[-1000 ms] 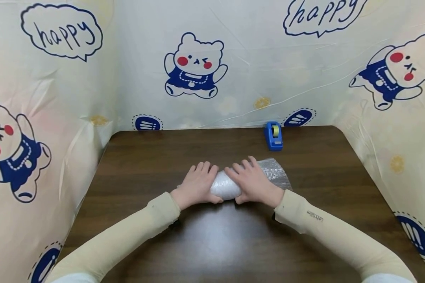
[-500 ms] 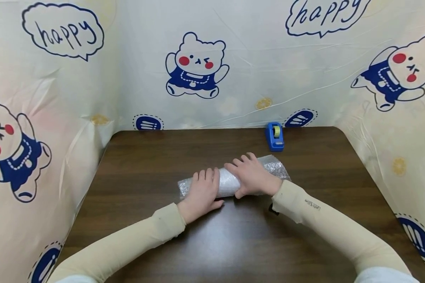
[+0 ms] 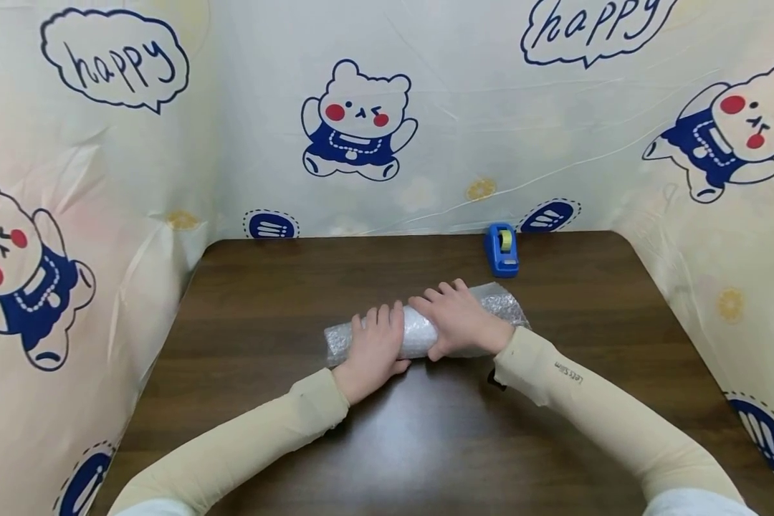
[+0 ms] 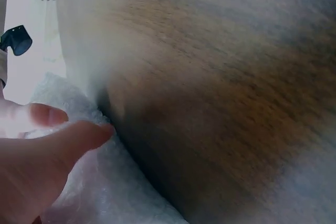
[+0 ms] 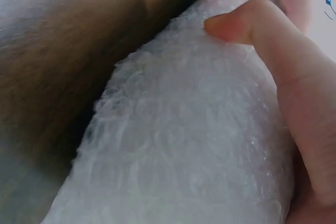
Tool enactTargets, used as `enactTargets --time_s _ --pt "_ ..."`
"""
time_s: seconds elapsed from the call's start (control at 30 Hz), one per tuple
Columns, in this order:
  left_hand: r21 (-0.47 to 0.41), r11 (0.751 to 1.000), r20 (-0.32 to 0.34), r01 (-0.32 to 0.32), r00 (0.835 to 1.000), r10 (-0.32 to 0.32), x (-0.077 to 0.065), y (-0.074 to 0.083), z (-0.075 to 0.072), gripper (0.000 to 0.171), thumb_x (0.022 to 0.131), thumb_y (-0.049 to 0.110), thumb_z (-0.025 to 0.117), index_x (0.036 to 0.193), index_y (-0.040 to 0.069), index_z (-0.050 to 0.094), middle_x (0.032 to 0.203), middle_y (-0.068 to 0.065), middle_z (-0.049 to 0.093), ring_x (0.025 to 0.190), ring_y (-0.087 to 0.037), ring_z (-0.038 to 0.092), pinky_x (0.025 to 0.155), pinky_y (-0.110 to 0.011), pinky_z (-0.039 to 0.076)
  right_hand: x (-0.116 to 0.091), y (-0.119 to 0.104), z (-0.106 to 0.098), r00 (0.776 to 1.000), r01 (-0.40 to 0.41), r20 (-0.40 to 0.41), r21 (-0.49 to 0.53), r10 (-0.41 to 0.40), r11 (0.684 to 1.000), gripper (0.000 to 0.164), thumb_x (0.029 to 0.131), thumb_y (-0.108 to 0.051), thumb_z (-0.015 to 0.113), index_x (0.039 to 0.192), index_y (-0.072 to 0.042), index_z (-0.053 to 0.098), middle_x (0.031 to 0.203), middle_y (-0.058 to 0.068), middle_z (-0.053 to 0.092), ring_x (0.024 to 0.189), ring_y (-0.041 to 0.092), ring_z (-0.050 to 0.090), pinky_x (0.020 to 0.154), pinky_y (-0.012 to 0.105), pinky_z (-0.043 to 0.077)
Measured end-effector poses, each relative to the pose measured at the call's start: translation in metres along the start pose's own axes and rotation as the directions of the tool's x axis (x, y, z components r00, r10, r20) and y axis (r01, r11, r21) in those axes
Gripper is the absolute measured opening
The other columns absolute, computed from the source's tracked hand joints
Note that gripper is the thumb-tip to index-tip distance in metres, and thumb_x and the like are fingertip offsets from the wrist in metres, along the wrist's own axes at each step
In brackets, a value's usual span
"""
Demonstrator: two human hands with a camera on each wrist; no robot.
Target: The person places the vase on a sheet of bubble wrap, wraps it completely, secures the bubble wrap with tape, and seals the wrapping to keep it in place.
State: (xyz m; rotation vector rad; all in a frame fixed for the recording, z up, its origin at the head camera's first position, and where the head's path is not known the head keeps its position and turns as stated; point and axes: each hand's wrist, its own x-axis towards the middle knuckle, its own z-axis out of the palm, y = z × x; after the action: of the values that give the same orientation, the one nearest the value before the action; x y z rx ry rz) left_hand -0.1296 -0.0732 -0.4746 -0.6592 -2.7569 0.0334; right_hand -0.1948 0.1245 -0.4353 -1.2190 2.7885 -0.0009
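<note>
A bubble-wrap roll point(image 3: 418, 334) lies slantwise across the middle of the table, its white centre showing between both hands. My left hand point(image 3: 373, 352) grips it left of centre, fingers over the top and thumb along the near side. Right of centre, my right hand point(image 3: 459, 322) holds it the same way. Clear, flatter wrap sticks out past each hand. In the right wrist view the bubbled surface point(image 5: 178, 129) fills the middle, with a thumb point(image 5: 236, 27) pressed along it. The left wrist view shows the left thumb point(image 4: 84, 135) on the wrap. Whatever is inside stays hidden.
A blue tape dispenser point(image 3: 502, 251) with a yellowish tape roll stands near the back edge of the dark wooden table point(image 3: 264, 279), right of centre. Printed curtains point(image 3: 438, 143) with bear drawings enclose the table at the back and sides.
My left hand has come toward me, then slid slightly right along the roll, uncovering the roll's left end. My right hand has shifted only slightly. The tape dispenser stays in place.
</note>
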Motion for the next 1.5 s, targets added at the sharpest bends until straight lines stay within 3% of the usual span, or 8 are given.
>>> enactTargets --time_s 0.3,0.5,0.67,0.87,0.97,1.17,1.37,1.5 --pt "-0.052 0.999 0.013 0.002 1.000 -0.001 0.003 -0.001 -0.001 0.098 0.063 0.052 0.098 0.133 -0.002 0.055 0.113 -0.019 0.065 0.097 -0.038 0.065 0.073 -0.055 0.052 -0.003 -0.005 -0.011 0.999 -0.018 0.051 0.008 0.018 1.000 0.096 0.069 -0.056 0.087 0.147 -0.011 0.054 0.133 0.013 0.064 0.113 0.035 0.059 0.096 0.057 0.044" --pt "-0.060 0.998 -0.008 -0.009 1.000 0.009 0.006 -0.003 0.001 0.099 0.060 0.053 0.098 0.132 0.000 0.056 0.113 -0.019 0.066 0.097 -0.038 0.066 0.072 -0.055 0.052 -0.012 -0.006 -0.005 0.998 -0.008 -0.069 -0.076 0.003 0.997 0.109 0.071 -0.059 0.084 0.159 -0.009 0.042 0.140 0.019 0.058 0.123 0.038 0.055 0.105 0.063 0.041" --pt "-0.098 0.995 0.007 -0.010 1.000 0.011 0.010 -0.007 0.001 0.095 0.059 0.053 0.098 0.128 0.002 0.057 0.107 -0.016 0.067 0.090 -0.036 0.066 0.067 -0.053 0.051 -0.027 -0.010 0.000 0.984 0.019 -0.170 -0.147 -0.045 0.989 0.101 0.080 -0.059 0.081 0.159 -0.011 0.040 0.145 0.021 0.055 0.132 0.040 0.052 0.111 0.069 0.034" --pt "-0.194 0.981 0.133 -0.017 0.990 0.044 0.019 -0.013 -0.004 0.088 0.064 0.051 0.096 0.127 0.003 0.057 0.106 -0.015 0.068 0.086 -0.037 0.067 0.067 -0.053 0.053 -0.044 -0.018 0.003 0.972 0.055 -0.215 -0.192 -0.097 0.980 0.102 0.079 -0.055 0.087 0.159 -0.010 0.041 0.153 0.022 0.047 0.144 0.043 0.041 0.116 0.071 0.025" --pt "-0.277 0.961 0.253 0.010 0.966 0.062 0.024 -0.017 -0.008 0.085 0.068 0.051 0.093 0.128 0.004 0.056 0.109 -0.015 0.067 0.088 -0.036 0.068 0.070 -0.054 0.054 -0.049 -0.023 0.007 0.971 0.073 -0.208 -0.223 -0.121 0.972 0.105 0.078 -0.055 0.087 0.160 -0.011 0.039 0.156 0.022 0.044 0.148 0.044 0.037 0.118 0.070 0.021" --pt "-0.430 0.898 0.438 0.092 0.891 0.118 0.033 -0.025 -0.012 0.077 0.070 0.046 0.091 0.125 0.006 0.056 0.104 -0.009 0.067 0.087 -0.027 0.068 0.070 -0.047 0.057 -0.056 -0.032 0.017 0.965 0.088 -0.212 -0.283 -0.152 0.955 0.114 0.075 -0.060 0.088 0.162 -0.010 0.034 0.157 0.022 0.043 0.148 0.043 0.037 0.117 0.070 0.024" --pt "-0.493 0.859 0.518 0.138 0.840 0.163 0.035 -0.030 -0.016 0.074 0.071 0.048 0.090 0.122 0.005 0.056 0.100 -0.004 0.067 0.084 -0.021 0.067 0.069 -0.042 0.057 -0.060 -0.035 0.024 0.967 0.067 -0.211 -0.323 -0.140 0.944 0.123 0.070 -0.065 0.089 0.164 -0.012 0.030 0.160 0.021 0.040 0.150 0.042 0.035 0.118 0.069 0.023" --pt "-0.535 0.831 0.551 0.150 0.807 0.210 0.035 -0.032 -0.018 0.078 0.073 0.047 0.089 0.128 0.003 0.056 0.102 -0.004 0.068 0.084 -0.020 0.067 0.072 -0.040 0.057 -0.061 -0.038 0.028 0.966 0.042 -0.225 -0.351 -0.128 0.935 0.126 0.066 -0.066 0.091 0.164 -0.014 0.030 0.160 0.021 0.039 0.147 0.044 0.038 0.113 0.071 0.031"
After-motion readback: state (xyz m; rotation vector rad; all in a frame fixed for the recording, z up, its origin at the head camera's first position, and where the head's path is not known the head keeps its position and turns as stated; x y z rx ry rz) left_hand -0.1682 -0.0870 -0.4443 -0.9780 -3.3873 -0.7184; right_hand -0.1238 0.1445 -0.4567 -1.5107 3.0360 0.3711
